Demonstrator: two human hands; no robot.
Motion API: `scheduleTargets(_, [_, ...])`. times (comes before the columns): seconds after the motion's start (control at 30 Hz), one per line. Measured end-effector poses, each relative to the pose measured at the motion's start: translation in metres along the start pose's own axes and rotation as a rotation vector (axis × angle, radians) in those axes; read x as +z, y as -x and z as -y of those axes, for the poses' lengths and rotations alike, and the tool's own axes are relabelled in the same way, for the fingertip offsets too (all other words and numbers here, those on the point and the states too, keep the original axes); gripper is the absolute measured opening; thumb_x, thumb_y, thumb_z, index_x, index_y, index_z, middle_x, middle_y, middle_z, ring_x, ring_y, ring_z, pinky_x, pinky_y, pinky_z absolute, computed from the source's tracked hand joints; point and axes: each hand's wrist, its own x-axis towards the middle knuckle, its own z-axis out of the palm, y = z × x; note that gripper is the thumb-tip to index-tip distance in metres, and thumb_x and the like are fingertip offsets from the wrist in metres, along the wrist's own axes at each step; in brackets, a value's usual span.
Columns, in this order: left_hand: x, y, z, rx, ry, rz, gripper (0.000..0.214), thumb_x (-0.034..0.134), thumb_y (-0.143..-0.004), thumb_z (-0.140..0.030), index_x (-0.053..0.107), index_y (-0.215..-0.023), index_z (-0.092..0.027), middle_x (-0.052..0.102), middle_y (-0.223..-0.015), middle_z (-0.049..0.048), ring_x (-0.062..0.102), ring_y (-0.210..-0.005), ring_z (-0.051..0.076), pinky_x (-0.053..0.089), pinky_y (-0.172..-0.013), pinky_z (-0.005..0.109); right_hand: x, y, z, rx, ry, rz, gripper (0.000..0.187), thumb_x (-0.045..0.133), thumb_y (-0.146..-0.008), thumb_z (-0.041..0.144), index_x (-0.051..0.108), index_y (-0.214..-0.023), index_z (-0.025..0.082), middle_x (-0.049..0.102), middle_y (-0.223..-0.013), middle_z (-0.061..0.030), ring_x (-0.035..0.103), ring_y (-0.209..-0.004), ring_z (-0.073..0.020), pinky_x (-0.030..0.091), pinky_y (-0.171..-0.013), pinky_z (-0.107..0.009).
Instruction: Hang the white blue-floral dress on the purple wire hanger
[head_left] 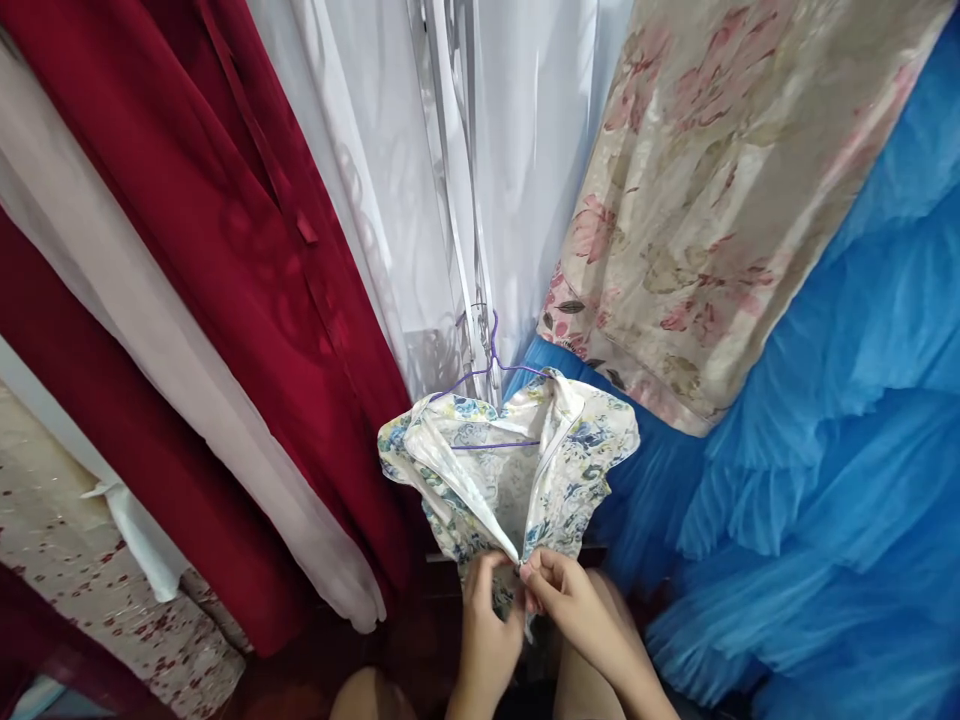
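Observation:
A white dress with a blue, green and yellow floral print hangs from a purple wire hanger in front of me. Its zip opening gapes in a V from the neckline down to my hands. My left hand pinches the fabric at the left side of the V's lower point. Right beside it, my right hand has thumb and fingers closed at the bottom of the opening, where the zip pull seems to be; the pull itself is mostly hidden by the fingers. Below my hands the dress is largely out of sight.
Long garments hang all around: dark red cloth and a pale pink panel to the left, white curtain-like fabric behind, a beige floral garment and blue ruffled tulle to the right. My knees show at the bottom.

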Motion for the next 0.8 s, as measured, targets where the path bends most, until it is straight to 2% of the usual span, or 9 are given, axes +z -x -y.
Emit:
scheduleTargets(0.03, [0.009, 0.000, -0.004, -0.008, 0.030, 0.068, 0.020, 0.059, -0.086, -0.016, 0.061, -0.105, -0.021, 0.066, -0.097, 0.0075, 0.064, -0.093, 0.023, 0.051, -0.084, 0.034, 0.000, 0.000, 0.000, 0.002, -0.008, -0.004, 0.037, 0.059, -0.087, 0.052, 0.051, -0.069, 0.021, 0.058, -0.057, -0.0001, 0.052, -0.055, -0.0151, 0.038, -0.057, -0.027])
scheduleTargets(0.1, [0.021, -0.003, -0.010, -0.019, 0.065, 0.079, 0.014, 0.055, -0.086, -0.012, 0.060, -0.097, -0.020, 0.065, -0.088, 0.0048, 0.063, -0.084, 0.020, 0.050, -0.078, 0.030, -0.002, -0.004, -0.002, -0.002, -0.043, -0.017, 0.036, 0.061, -0.085, 0.052, 0.052, -0.070, 0.021, 0.059, -0.056, -0.0003, 0.052, -0.053, -0.0147, 0.038, -0.055, -0.027])
scheduleTargets(0.23, [0.022, -0.012, -0.013, 0.050, 0.007, 0.052, 0.016, 0.050, -0.089, -0.013, 0.053, -0.075, -0.020, 0.056, -0.077, 0.0020, 0.057, -0.074, 0.016, 0.045, -0.073, 0.026, -0.016, -0.020, 0.005, 0.035, -0.103, -0.057, 0.035, 0.067, -0.078, 0.049, 0.055, -0.065, 0.019, 0.058, -0.049, 0.0009, 0.044, -0.043, -0.0101, 0.032, -0.048, -0.024])
scheduleTargets(0.33, [0.011, -0.020, -0.022, 0.092, -0.112, 0.209, 0.017, 0.047, -0.087, -0.007, 0.053, -0.077, -0.020, 0.056, -0.082, 0.0037, 0.058, -0.078, 0.017, 0.045, -0.073, 0.026, -0.031, -0.042, 0.042, 0.020, -0.138, -0.076, 0.032, 0.068, -0.075, 0.044, 0.058, -0.060, 0.017, 0.056, -0.047, 0.0015, 0.040, -0.039, -0.0075, 0.027, -0.044, -0.022])
scheduleTargets(0.5, [-0.003, -0.033, -0.047, 0.139, -0.407, 0.540, 0.032, 0.046, -0.076, 0.001, 0.060, -0.095, -0.019, 0.063, -0.102, 0.0093, 0.063, -0.087, 0.023, 0.047, -0.076, 0.031, -0.043, -0.092, 0.128, -0.169, -0.158, -0.102, 0.036, 0.073, -0.071, 0.041, 0.057, -0.051, 0.016, 0.053, -0.047, 0.0015, 0.041, -0.041, -0.0065, 0.027, -0.043, -0.022])
scheduleTargets(0.57, [-0.003, -0.034, -0.051, 0.168, -0.507, 0.618, 0.040, 0.046, -0.071, 0.004, 0.061, -0.100, -0.018, 0.063, -0.107, 0.0117, 0.064, -0.089, 0.025, 0.047, -0.078, 0.034, -0.040, -0.106, 0.149, -0.219, -0.195, -0.124, 0.033, 0.073, -0.071, 0.039, 0.059, -0.053, 0.016, 0.054, -0.049, 0.0017, 0.042, -0.042, -0.0066, 0.028, -0.043, -0.022])
scheduleTargets(0.63, [-0.003, -0.033, -0.049, 0.185, -0.557, 0.672, 0.041, 0.048, -0.068, 0.005, 0.062, -0.100, -0.017, 0.064, -0.106, 0.0129, 0.064, -0.089, 0.027, 0.048, -0.078, 0.035, -0.035, -0.112, 0.157, -0.258, -0.211, -0.153, 0.031, 0.072, -0.072, 0.038, 0.060, -0.054, 0.016, 0.056, -0.050, 0.0015, 0.043, -0.043, -0.0071, 0.030, -0.044, -0.022])
scheduleTargets(0.73, [-0.007, -0.044, -0.049, 0.180, -0.459, 0.677, 0.027, 0.053, -0.073, 0.001, 0.062, -0.089, -0.019, 0.065, -0.095, 0.0086, 0.064, -0.084, 0.024, 0.048, -0.075, 0.033, -0.029, -0.108, 0.151, -0.302, -0.211, -0.168, 0.028, 0.070, -0.075, 0.037, 0.061, -0.059, 0.017, 0.057, -0.050, 0.0016, 0.043, -0.044, -0.0084, 0.032, -0.046, -0.023])
scheduleTargets(0.8, [-0.017, -0.064, -0.057, 0.173, -0.303, 0.559, 0.017, 0.056, -0.082, -0.007, 0.062, -0.090, -0.021, 0.066, -0.089, 0.0050, 0.064, -0.082, 0.021, 0.049, -0.075, 0.031, -0.028, -0.101, 0.146, -0.312, -0.216, -0.176, 0.024, 0.069, -0.076, 0.038, 0.062, -0.065, 0.017, 0.057, -0.049, 0.0022, 0.043, -0.043, -0.0094, 0.032, -0.046, -0.024])
